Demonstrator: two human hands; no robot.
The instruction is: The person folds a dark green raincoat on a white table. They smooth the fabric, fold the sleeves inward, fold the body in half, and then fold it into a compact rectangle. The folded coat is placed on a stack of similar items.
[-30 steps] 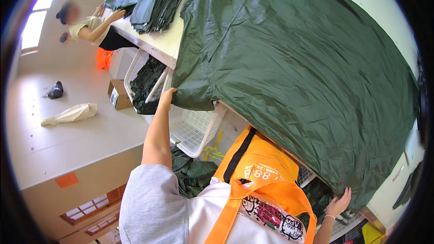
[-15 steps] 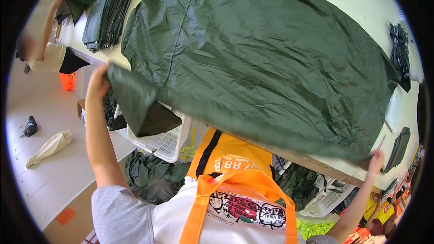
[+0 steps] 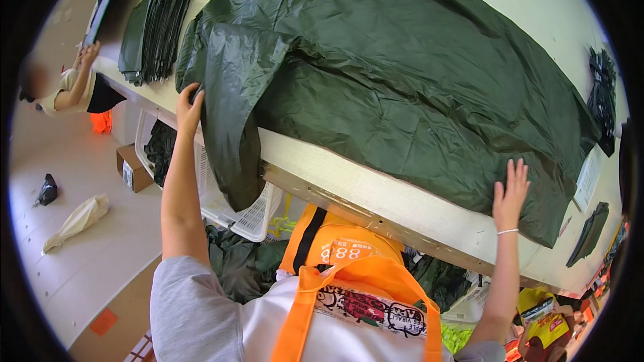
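Note:
A large dark green plastic sheet (image 3: 402, 74) lies spread over a white table (image 3: 376, 198). Its left part is folded inward, and one flap hangs over the table's front edge. My left hand (image 3: 188, 106) grips the sheet's left edge near the table edge. My right hand (image 3: 510, 191) lies flat with fingers spread on the sheet's lower right edge, pressing it to the table. A thin bracelet is on my right wrist. I wear a white shirt and an orange apron (image 3: 355, 281).
A stack of folded dark green sheets (image 3: 151, 30) sits at the table's far left. Another person (image 3: 70, 87) stands there. White baskets (image 3: 235, 208) with green material are under the table. A cardboard box (image 3: 131, 167) and a cloth bag (image 3: 77, 218) lie on the floor.
My left hand has carried the sheet's left corner up from below the table edge and folded it onto the table. My right hand has moved from the sheet's corner to rest flat on it.

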